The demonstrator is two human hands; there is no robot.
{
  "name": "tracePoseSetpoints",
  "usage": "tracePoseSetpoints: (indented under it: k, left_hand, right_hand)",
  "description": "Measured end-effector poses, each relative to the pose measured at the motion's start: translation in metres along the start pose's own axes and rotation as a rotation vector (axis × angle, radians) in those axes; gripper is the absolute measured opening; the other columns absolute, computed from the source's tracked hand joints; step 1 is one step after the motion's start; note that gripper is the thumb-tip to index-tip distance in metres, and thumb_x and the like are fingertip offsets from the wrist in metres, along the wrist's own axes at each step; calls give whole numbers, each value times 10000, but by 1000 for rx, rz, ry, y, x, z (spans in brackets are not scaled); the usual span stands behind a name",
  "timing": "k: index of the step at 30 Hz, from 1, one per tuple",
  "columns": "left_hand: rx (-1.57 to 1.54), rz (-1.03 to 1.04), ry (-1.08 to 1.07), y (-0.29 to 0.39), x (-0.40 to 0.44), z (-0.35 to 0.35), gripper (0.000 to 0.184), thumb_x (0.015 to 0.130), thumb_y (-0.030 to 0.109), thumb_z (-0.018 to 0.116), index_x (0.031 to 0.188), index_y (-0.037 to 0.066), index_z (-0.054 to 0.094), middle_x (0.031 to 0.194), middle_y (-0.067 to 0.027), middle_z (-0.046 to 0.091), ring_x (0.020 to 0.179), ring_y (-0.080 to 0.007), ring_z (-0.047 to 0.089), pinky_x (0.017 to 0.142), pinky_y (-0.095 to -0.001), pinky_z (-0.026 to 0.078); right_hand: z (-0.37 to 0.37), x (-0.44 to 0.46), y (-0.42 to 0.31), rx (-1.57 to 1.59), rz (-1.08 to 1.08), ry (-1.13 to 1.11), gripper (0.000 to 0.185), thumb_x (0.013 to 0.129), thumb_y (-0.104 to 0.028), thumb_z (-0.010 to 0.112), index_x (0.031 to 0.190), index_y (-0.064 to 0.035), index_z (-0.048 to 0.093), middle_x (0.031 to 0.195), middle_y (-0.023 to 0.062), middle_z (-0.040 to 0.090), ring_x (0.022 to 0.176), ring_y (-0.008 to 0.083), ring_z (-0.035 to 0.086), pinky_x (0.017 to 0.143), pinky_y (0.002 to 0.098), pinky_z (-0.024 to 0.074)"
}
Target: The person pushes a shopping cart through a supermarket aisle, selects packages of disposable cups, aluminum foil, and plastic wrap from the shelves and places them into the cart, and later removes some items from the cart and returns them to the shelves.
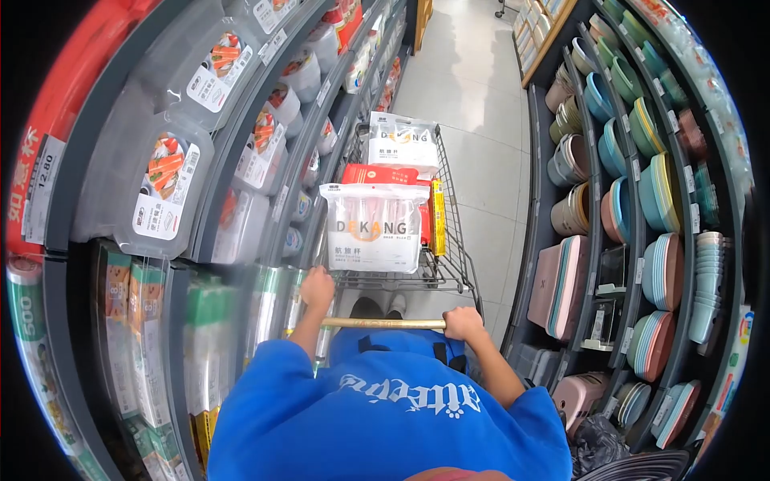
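Note:
My right hand [463,323] is wrapped round the right end of the shopping cart's gold-coloured handle [385,324]. Farther forward, my left hand [317,289] is closed at the rear left corner of the wire shopping cart [459,232], its forearm crossing the handle's left end; the fingers' underside is hidden. In the basket, a white DEKANG pack of cups [374,228] lies nearest me. Behind it are a red package [379,174] and another white pack [403,148]. A narrow yellow box [438,216] stands along the right side.
Close on the left, shelves hold clear food containers [164,184] and boxed rolls [147,313]. Shelves on the right carry stacked plastic bowls [659,192], bins [569,159] and pink trays [559,284]. A tiled aisle floor [473,88] runs ahead between them.

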State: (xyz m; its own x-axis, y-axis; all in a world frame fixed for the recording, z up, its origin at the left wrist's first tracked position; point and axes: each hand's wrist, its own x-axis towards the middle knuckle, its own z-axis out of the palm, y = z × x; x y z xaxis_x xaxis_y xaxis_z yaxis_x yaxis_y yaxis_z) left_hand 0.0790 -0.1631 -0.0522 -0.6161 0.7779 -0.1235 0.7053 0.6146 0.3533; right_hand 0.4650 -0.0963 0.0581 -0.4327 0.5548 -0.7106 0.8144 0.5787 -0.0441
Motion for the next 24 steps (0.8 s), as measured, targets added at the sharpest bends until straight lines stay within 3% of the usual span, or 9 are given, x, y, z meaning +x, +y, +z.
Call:
tracePoseSetpoints:
  k: [8, 11, 24]
  left_hand:
    - [-77, -107, 2, 9, 3, -6, 129, 879, 203, 577, 920, 127, 673, 962, -109, 722, 875, -371, 700, 753, -518, 537]
    - [-117, -72, 10, 11, 4, -1, 131, 878, 208, 581, 924, 134, 679, 961, -113, 723, 876, -366, 699, 754, -511, 538]
    - [-65, 36, -36, 50, 74, -4, 144, 890, 211, 579, 927, 112, 677, 962, -109, 725, 884, -369, 697, 751, -531, 536]
  right_hand:
    - [0, 3, 4, 24, 12, -4, 319, 793, -261, 615, 1046, -126, 754, 974, 184, 749, 921, 363, 731, 817, 467, 585]
    - [1, 5, 13, 35, 7, 31, 328, 783, -309, 623, 1033, -142, 754, 936, 189, 748, 884, 370, 732, 778, 472, 580]
    - [-50, 49, 46, 6, 66, 85, 296, 787, -264, 584, 1014, -172, 750, 896, 157, 749, 857, 350, 732, 765, 484, 578]
